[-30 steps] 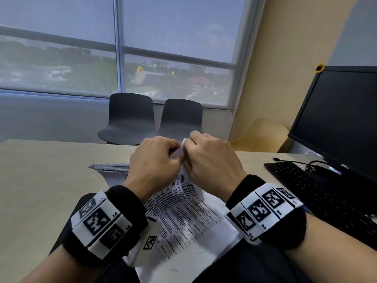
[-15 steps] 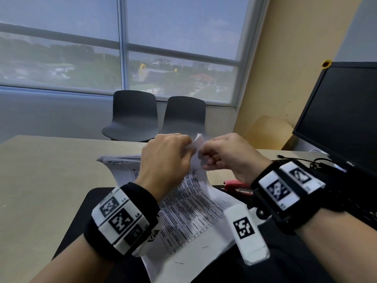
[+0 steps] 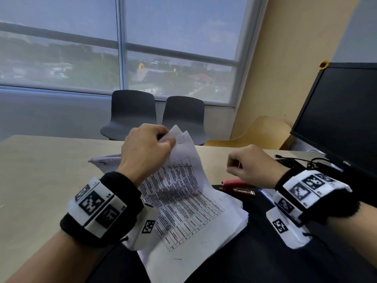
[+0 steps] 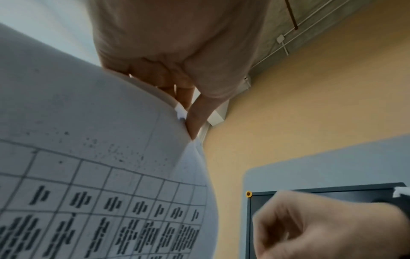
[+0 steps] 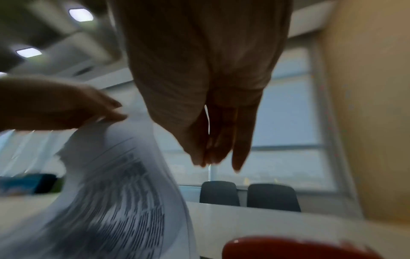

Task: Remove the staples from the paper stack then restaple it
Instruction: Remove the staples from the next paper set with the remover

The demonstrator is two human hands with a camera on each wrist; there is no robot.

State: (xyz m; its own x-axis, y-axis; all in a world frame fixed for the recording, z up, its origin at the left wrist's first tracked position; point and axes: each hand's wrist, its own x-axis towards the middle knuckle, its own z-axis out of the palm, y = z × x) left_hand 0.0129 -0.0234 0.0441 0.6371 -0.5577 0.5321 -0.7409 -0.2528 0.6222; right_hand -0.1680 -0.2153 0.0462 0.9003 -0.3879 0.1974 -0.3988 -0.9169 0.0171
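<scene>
The printed paper stack (image 3: 183, 205) lies partly on the black mat (image 3: 244, 254), its far corner lifted and curled. My left hand (image 3: 165, 140) pinches that raised corner; in the left wrist view the thumb and fingers (image 4: 195, 112) clamp the sheets (image 4: 88, 140). My right hand (image 3: 234, 166) hovers apart to the right of the paper, fingers curled, thumb and fingertips pinched (image 5: 206, 159) on a thin sliver that looks like a staple (image 3: 239, 164). The red stapler (image 3: 234, 184) lies on the mat just under the right hand, blurred in the right wrist view (image 5: 288, 248).
A beige table (image 3: 40, 170) carries the mat. A dark monitor (image 3: 336, 119) with cables (image 3: 295, 160) stands at the right. Two dark chairs (image 3: 130, 113) and a tan chair (image 3: 261, 133) sit beyond the far edge, below a wide window.
My right hand has let go of the paper corner and pulled away to the right, uncovering the red stapler. The left hand keeps hold of the corner, now lifted a little higher.
</scene>
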